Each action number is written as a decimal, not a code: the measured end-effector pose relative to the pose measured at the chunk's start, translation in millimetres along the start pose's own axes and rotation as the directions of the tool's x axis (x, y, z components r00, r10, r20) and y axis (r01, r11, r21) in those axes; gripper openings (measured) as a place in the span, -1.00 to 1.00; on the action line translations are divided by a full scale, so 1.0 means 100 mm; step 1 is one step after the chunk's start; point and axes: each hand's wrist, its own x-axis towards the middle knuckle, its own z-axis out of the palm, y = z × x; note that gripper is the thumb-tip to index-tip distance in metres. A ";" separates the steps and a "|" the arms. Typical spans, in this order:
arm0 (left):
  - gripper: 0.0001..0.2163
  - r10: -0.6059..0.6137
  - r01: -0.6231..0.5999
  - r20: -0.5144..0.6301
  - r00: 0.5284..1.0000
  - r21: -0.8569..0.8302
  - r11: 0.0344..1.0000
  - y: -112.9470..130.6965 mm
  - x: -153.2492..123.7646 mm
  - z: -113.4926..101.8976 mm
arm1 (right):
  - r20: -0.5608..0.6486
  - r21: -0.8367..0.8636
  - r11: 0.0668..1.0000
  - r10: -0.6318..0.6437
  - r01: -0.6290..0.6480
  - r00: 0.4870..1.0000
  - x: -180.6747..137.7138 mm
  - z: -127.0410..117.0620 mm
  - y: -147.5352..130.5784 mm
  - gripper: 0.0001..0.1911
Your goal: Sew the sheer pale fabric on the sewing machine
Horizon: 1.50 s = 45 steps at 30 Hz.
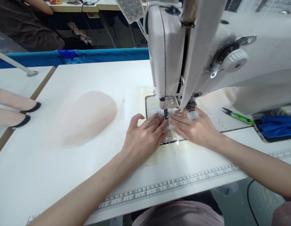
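A white sewing machine (164,56) stands over the table, its needle and presser foot (166,114) low at the metal plate (153,103). My left hand (145,135) lies left of the foot, fingers stretched out and pressing down on a small, pale, thin piece of material (157,111). From the right, my right hand (197,127) rests palm down, its fingertips close to the foot on the same spot. Both hands are open and flat. Most of the pale piece is hidden under the fingers, so I cannot tell its shape.
Green thread snips (240,117) lie right of the machine, beside a tray (260,133) holding blue cloth (278,125). A printed ruler (169,186) runs along the table's front edge. A pale pinkish patch (93,116) shows at left. Another person's arm (40,5) is at the back.
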 end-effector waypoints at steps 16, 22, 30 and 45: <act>-0.72 -0.079 0.085 -0.058 0.995 0.112 0.990 -0.14 -0.05 -0.23 | 0.030 -0.026 0.997 0.074 -0.074 0.997 0.04 -0.16 0.11 -0.71; -0.70 -0.101 0.093 0.098 0.990 0.086 0.992 -0.15 -0.05 -0.18 | 0.107 0.117 0.993 0.020 -0.033 0.994 0.01 -0.16 0.03 -0.61; -0.76 -0.003 0.018 0.058 0.998 -0.256 0.966 -0.09 -0.02 -0.13 | 0.078 0.194 0.981 -0.019 0.003 0.997 -0.01 -0.17 -0.15 -0.64; -0.62 0.039 -0.016 0.132 0.990 -0.174 0.985 -0.02 -0.04 -0.01 | 0.170 0.134 0.989 0.046 -0.069 0.984 -0.01 -0.05 -0.09 -0.63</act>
